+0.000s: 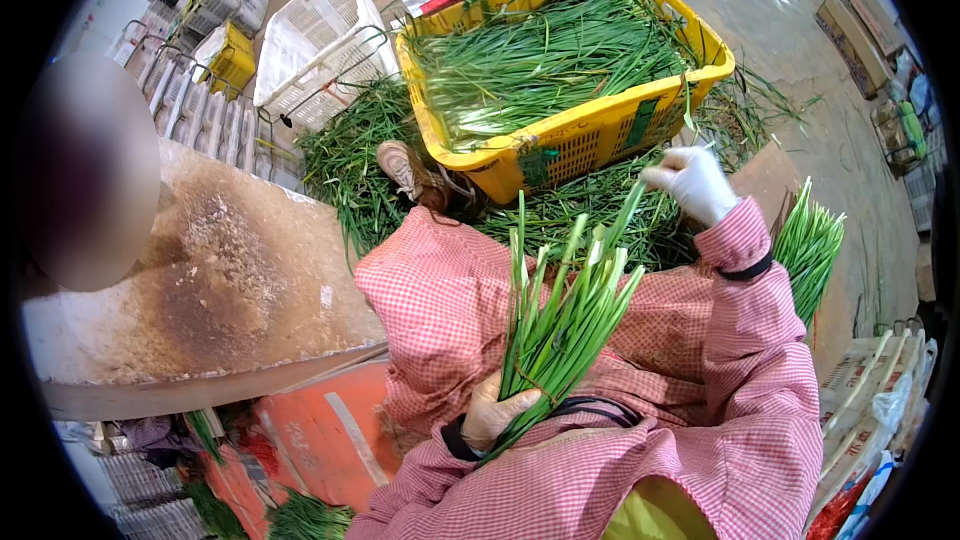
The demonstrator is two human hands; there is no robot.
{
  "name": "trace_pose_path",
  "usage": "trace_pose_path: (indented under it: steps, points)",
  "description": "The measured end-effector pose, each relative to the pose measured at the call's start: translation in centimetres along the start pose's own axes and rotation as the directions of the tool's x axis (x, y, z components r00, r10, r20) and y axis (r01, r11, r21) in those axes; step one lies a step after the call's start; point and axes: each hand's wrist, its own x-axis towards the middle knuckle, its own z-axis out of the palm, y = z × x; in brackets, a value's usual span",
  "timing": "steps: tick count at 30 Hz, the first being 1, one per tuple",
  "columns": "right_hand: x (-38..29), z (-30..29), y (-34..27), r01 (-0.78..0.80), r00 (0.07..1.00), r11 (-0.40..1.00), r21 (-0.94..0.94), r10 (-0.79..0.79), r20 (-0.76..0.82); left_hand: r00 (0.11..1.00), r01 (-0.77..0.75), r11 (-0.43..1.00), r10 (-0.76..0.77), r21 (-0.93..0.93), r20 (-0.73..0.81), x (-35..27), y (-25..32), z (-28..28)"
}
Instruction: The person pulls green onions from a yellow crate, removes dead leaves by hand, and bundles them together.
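My left hand (495, 411), in a pale thin glove, is closed around the lower part of a bundle of long green leaves, likely garlic chives (562, 330). The pale cut ends fan out upward over my lap. My right hand (694, 180), in a white glove, is up and right of the bundle, its fingers pinched at the upper end of one green stalk (628, 210) that leans out of the bundle. Beyond the hands, a yellow plastic crate (570, 136) holds a thick layer of the same leaves (555, 60).
Loose leaves (360, 157) lie on the floor around the crate and my shoe (409, 169). A white crate (322, 45) stands left of it. Another upright bunch (810, 255) is beyond my right arm. At left are a stained board (225, 262) and a person with a blurred head (90, 172).
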Motion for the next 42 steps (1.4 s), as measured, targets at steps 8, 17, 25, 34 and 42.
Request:
trace_pose_path:
  steps: [8, 17, 25, 34, 42]
  points:
    - [3.5, -12.2, 12.6, -0.372, 0.677, 0.907, -0.198, 0.119, -0.726, 0.996, 0.031, 0.999, -0.035, -0.042, -0.085, -0.2, -1.0, -1.0]
    - [-4.6, 5.3, -4.0, 0.72, 0.693, 0.661, -0.209, -0.691, 0.205, 0.993, 0.067, 0.992, -0.056, 0.103, -0.101, -0.1, -0.7, -1.0]
    - [0.3, 0.7, -0.5, 0.619, 0.57, 0.654, -0.435, -0.755, -0.324, 0.99, 0.11, 0.994, -0.109, 0.004, -0.091, -0.7, 0.1, -1.0]
    - [-4.1, 4.5, -5.6, 0.728, 0.682, 0.67, -0.143, -0.73, 0.048, 0.979, 0.167, 0.976, -0.146, 0.143, -0.144, -0.6, 0.1, -1.8]
    - [-3.0, 5.8, -6.6, 0.809, 0.558, 0.452, -0.377, -0.792, 0.249, 0.981, 0.116, 0.99, -0.1, 0.086, -0.165, -1.0, -1.3, -2.8]
